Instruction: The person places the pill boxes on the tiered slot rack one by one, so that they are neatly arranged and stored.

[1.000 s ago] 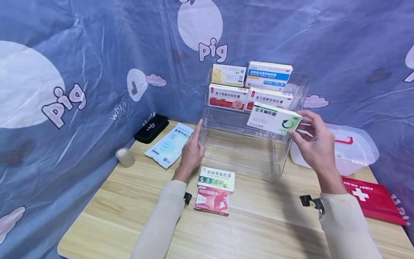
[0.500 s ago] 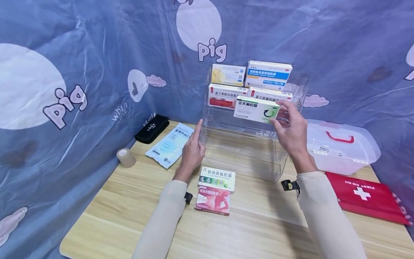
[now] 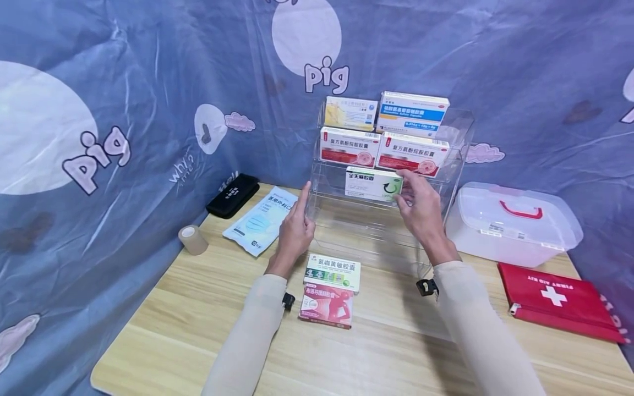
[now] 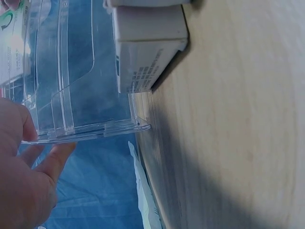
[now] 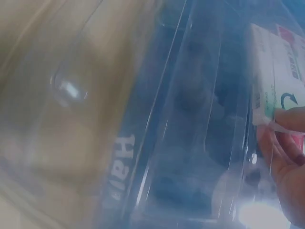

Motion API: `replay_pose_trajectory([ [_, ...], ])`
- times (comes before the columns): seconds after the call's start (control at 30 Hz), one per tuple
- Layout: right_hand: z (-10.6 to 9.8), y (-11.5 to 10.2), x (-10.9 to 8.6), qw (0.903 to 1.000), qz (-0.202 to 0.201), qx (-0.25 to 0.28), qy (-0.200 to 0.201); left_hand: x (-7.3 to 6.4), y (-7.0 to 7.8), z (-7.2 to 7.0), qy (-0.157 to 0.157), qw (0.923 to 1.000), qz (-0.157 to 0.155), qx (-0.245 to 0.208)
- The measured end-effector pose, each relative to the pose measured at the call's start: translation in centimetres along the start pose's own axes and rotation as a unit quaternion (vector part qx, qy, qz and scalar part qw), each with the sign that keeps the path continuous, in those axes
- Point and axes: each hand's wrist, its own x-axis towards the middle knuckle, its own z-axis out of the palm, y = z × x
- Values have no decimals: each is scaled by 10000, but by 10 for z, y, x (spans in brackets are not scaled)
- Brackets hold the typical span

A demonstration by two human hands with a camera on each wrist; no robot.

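A white-and-green medicine box [image 3: 372, 184] stands upright in the middle tier of a clear acrylic display stand [image 3: 366, 242]. My right hand [image 3: 421, 212] pinches its right end between thumb and fingers, also visible in the right wrist view [image 5: 288, 157]. At the stand's left side is my left hand [image 3: 296, 231]; the left wrist view shows its thumb and fingers [image 4: 58, 160] on either side of the clear side panel. Two red-and-white medicine boxes [image 3: 349, 147] sit one tier above. The top tier bears a yellow-and-white box [image 3: 350, 114] and a blue-and-white box [image 3: 413, 114].
In front of the stand lie a green-and-white box [image 3: 332, 273] and a pink box [image 3: 326, 306]. To the left are a mask packet [image 3: 260, 221], a black case [image 3: 233, 196] and a tan bandage roll [image 3: 193, 240]. A lidded plastic bin [image 3: 512, 225] and red first-aid pouch [image 3: 559, 302] lie right.
My right hand has carried the white-and-green box leftward, then down into the stand's tier below the red-and-white boxes. The left hand has stayed at the stand's side.
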Motion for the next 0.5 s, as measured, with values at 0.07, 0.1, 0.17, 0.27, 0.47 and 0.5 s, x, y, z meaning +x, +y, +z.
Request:
replay_pose_trajectory([
  [0.07, 4, -3, 0, 9999, 84, 42, 41, 0, 0, 0, 24, 10000, 8, 11],
  [0.1, 7, -4, 0, 9999, 119, 66, 43, 0, -1, 0, 33, 10000, 8, 15],
  [0.17, 13, -6, 2, 9997, 156, 161, 13, 0, -1, -1, 40, 10000, -5, 13],
  [0.27, 21, -11, 4, 10000, 45, 73, -10, 0, -1, -1, 9, 10000, -43, 9],
  [0.47, 37, -20, 8, 9998, -92, -174, -105, -1, -1, 0, 3, 10000, -33, -8],
  [0.5, 39, -21, 8, 9997, -106, -189, -135, -1, -1, 1, 13, 10000, -20, -11],
])
